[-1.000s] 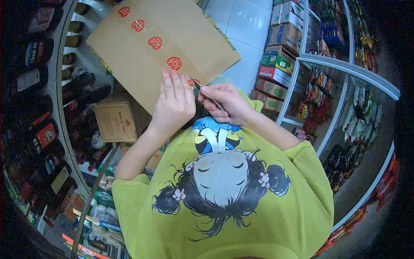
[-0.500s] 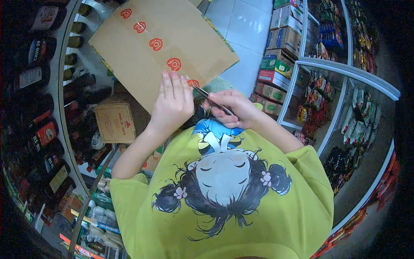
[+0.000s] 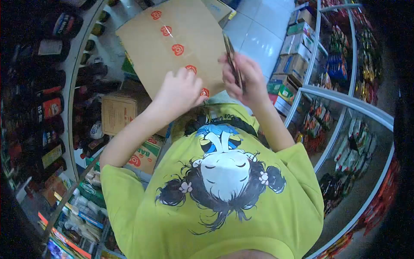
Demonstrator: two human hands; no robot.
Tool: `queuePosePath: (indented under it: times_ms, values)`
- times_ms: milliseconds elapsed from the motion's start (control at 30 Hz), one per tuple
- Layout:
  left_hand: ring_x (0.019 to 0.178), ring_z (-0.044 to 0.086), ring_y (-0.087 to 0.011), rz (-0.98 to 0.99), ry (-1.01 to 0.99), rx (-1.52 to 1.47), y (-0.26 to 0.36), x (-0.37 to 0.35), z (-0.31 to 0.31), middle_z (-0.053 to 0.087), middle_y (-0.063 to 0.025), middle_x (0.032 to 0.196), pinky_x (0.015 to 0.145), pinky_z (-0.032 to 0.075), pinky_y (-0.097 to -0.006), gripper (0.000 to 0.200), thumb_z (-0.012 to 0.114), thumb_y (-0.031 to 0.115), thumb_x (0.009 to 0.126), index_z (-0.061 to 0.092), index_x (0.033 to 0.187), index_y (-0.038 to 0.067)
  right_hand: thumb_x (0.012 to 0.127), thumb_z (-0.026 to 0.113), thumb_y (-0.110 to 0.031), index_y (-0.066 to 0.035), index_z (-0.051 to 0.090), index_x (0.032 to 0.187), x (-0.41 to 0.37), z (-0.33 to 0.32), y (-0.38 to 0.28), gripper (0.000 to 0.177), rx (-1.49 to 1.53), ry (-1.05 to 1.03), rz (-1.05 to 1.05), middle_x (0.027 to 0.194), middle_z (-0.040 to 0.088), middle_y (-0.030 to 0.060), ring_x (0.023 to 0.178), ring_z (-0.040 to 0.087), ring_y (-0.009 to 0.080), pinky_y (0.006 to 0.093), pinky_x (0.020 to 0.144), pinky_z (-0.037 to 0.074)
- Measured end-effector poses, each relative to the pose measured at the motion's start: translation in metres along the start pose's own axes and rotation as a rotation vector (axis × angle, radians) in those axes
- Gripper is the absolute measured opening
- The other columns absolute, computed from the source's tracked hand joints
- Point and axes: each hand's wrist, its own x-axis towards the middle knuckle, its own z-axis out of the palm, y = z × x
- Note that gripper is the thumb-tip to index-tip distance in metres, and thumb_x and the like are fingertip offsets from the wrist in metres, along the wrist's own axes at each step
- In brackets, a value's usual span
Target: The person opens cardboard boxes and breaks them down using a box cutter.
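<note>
Carton point(image 3: 172, 52) propped at chest height, taped seam facing up.
Head view: the carton is steadied at its near edge by the left hand point(image 3: 181, 88), fingers curled; whether the edge is gripped cannot be told. A thin blade point(image 3: 231, 58) is pinched in the closed right hand point(image 3: 248, 84) at the carton's right edge, seemingly for the tape. Bottle shelves point(image 3: 51, 108) and a smaller box point(image 3: 117, 113) crowd the left.

Head-worn, downward, perhaps close over carton point(image 3: 192, 30)
</note>
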Motion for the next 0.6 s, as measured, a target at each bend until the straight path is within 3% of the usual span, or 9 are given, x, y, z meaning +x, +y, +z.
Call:
queuePosePath:
  times_ms: [67,167,233,367,400,600]
  values:
    - [0.063,0.05,-0.0177,0.141,-0.143,0.1,0.006,-0.003,0.009,0.048,-0.0055,0.064,0.045,0.043,-0.0268,0.019,0.054,0.024,0.065,0.046,0.067,0.007,0.082,0.04,-0.027,0.001,0.046,0.086,0.032,0.009,0.002,0.029,0.09,-0.048,-0.089,0.048,0.038,0.0018,0.032,0.033,0.0068,0.0186,0.028,0.023]
    - [0.059,0.051,-0.0169,0.179,-0.223,0.11,0.008,0.0,0.009,0.048,-0.0054,0.061,0.041,0.043,-0.0251,0.011,0.05,0.016,0.064,0.045,0.065,0.006,0.083,0.04,-0.024,0.001,0.047,0.084,0.069,0.002,0.019,0.026,-0.076,-0.086,-0.257,0.049,0.04,0.001,0.036,0.036,0.0058,0.019,0.03,0.024]
    - [0.058,0.051,-0.0164,0.19,-0.194,0.1,0.006,0.0,0.009,0.048,-0.0065,0.061,0.041,0.044,-0.0238,0.008,0.048,0.013,0.063,0.045,0.065,0.005,0.083,0.042,-0.021,0.001,0.049,0.083,0.074,0.003,0.022,0.023,-0.373,0.008,-0.367,0.05,0.042,0.0001,0.037,0.036,0.0049,0.0192,0.031,0.025]
    - [0.06,0.051,-0.0192,0.146,-0.051,-0.104,0.0,-0.011,0.016,0.048,-0.0072,0.063,0.046,0.044,-0.0267,0.012,0.052,0.012,0.063,0.043,0.066,0.004,0.082,0.042,-0.019,0.0,0.05,0.083,0.072,0.009,0.027,0.02,-0.575,0.025,-0.434,0.05,0.041,-0.002,0.038,0.035,0.004,0.0182,0.034,0.025]
    - [0.06,0.05,-0.0203,0.111,0.008,-0.235,-0.003,-0.013,0.018,0.047,-0.0075,0.063,0.047,0.044,-0.0277,0.014,0.054,0.012,0.062,0.042,0.066,0.004,0.082,0.042,-0.019,0.0,0.05,0.083,0.072,0.009,0.028,0.02,-0.571,0.022,-0.434,0.05,0.041,-0.002,0.038,0.035,0.004,0.0182,0.034,0.025]
    - [0.058,0.048,-0.0223,0.078,0.135,-0.354,-0.003,-0.016,0.018,0.044,-0.0082,0.061,0.049,0.042,-0.031,0.016,0.056,0.006,0.06,0.041,0.064,0.004,0.082,0.043,-0.017,-0.001,0.051,0.084,0.074,0.009,0.03,0.019,-0.612,0.036,-0.454,0.051,0.041,-0.0035,0.042,0.036,0.0029,0.0181,0.038,0.026]
